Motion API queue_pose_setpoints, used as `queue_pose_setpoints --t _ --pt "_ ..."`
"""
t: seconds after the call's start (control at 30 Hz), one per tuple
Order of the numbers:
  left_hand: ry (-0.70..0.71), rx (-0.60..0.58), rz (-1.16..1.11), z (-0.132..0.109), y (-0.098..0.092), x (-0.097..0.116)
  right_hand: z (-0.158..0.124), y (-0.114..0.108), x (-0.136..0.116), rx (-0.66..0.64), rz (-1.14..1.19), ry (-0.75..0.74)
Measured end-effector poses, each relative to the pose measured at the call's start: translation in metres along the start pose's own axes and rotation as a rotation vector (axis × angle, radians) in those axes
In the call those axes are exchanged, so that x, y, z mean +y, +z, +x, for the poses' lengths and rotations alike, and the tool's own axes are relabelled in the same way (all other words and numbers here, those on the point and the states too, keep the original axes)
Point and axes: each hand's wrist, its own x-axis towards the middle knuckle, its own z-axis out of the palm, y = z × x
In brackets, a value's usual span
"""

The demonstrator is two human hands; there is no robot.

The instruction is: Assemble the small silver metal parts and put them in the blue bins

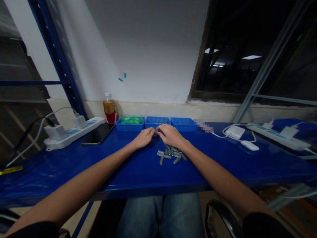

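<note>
My left hand (144,137) and my right hand (171,135) meet above the blue table, just in front of the bins. Both are closed, fingertips pinched together around a small shiny piece (156,132) that the fingers mostly hide; its kind cannot be made out. Below my right hand and wrist lies a loose pile of short silver metal cylinders (167,155), partly covered by that hand. Close behind the hands stand three blue bins: the left bin (130,128) holds green plastic, the middle bin (148,125) some small pieces, and the right bin (182,127) shows contents too unclear to name.
A phone (97,135) and a white power strip (91,124) lie at left, near a drink bottle (110,110). On the right are a white adapter (234,131), a small white case (249,145), cables and another power strip (279,136). The table's front edge (158,191) faces me.
</note>
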Motion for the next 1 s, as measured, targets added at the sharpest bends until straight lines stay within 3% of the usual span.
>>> queue_pose_setpoints --t 0.17,0.4,0.47,0.6,0.67,0.83,1.0 --pt "0.062 -0.034 -0.04 -0.003 0.005 0.004 0.003 -0.011 0.001 0.101 -0.048 0.086" --pt "0.36 -0.219 0.366 -0.014 0.012 0.015 0.0 -0.041 0.042 0.543 -0.084 0.368" --pt "0.359 -0.237 0.395 -0.014 0.013 0.015 -0.007 -0.042 0.058 0.502 -0.158 0.507" --pt "0.313 -0.218 0.4 -0.013 0.01 0.013 -0.014 -0.031 0.067 0.168 -0.209 0.62" --pt "0.314 -0.213 0.393 -0.013 0.009 0.012 -0.012 -0.022 0.058 0.059 -0.166 0.564" --pt "0.386 -0.25 0.421 -0.013 0.01 0.013 0.0 -0.003 0.021 -0.034 -0.003 0.355" --pt "0.373 -0.213 0.433 -0.013 0.012 0.011 0.001 0.001 0.008 -0.059 0.072 0.336"
